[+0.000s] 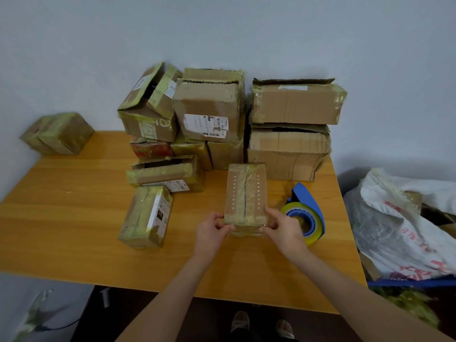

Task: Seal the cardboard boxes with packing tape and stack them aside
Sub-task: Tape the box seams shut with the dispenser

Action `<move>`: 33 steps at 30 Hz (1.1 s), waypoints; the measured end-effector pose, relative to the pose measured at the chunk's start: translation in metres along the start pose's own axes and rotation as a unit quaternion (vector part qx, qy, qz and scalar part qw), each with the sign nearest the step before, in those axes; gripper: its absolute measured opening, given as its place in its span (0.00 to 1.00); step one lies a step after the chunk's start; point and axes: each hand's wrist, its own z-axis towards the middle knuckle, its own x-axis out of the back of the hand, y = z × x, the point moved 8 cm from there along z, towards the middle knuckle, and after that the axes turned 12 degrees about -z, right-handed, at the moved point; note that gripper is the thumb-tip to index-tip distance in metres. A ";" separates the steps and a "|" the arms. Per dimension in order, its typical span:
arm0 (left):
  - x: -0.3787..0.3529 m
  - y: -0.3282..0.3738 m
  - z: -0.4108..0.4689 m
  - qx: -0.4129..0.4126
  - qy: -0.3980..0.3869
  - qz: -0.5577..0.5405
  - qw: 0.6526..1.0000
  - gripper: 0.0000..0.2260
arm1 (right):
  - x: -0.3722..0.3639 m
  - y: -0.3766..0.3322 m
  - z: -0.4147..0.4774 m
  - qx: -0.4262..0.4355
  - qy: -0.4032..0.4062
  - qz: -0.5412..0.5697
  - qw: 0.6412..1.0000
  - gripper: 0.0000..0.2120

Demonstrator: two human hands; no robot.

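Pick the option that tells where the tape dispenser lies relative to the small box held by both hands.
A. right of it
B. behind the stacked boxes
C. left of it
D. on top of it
A: the tape dispenser lies on the table just right of the small box, beside the right hand.
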 end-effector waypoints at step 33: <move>-0.014 0.013 0.009 -0.013 -0.060 0.092 0.994 0.19 | -0.004 -0.011 0.028 -0.013 -0.116 -0.114 0.987 0.19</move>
